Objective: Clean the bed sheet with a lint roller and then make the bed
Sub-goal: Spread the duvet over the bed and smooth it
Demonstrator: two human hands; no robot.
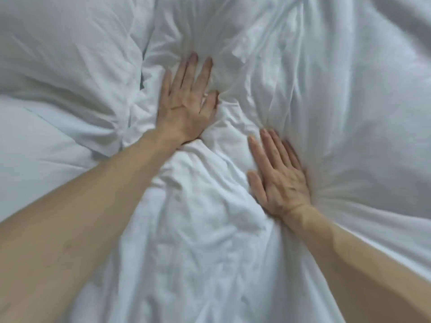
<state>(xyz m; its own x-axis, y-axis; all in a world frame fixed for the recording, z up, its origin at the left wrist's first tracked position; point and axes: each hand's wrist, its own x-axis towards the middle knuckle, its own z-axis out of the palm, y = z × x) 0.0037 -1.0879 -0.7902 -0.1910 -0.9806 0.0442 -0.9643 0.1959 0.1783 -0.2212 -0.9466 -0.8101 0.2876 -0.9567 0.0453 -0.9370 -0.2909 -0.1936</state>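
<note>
Left grip (186, 106): released, fingers straight and spread, palm pressed flat on the white bedding (210, 252). Nothing is held. Right grip (279, 180): also released, fingers straight and close together, pressed flat into the cloth, nearer the body and well apart from the left. Creases fan outward from under the right palm, and a bunched ridge of cloth lies between the two hands.

Motion blur is heavy, so the cloth is taken to be the bed sheet, though it may be a duvet cover laid over it. It fills the whole view under both forearms. A pillow (65, 50) lies just beside the left grip, at upper left. No lint roller is seen.

Step judged: making the bed, with wrinkles being smoothed by hand. Rolling is probably finished, but this cannot be confirmed. Next move calls for flat palms swept outward, away from the central ridge, with the cloth pulled taut toward the edges.
</note>
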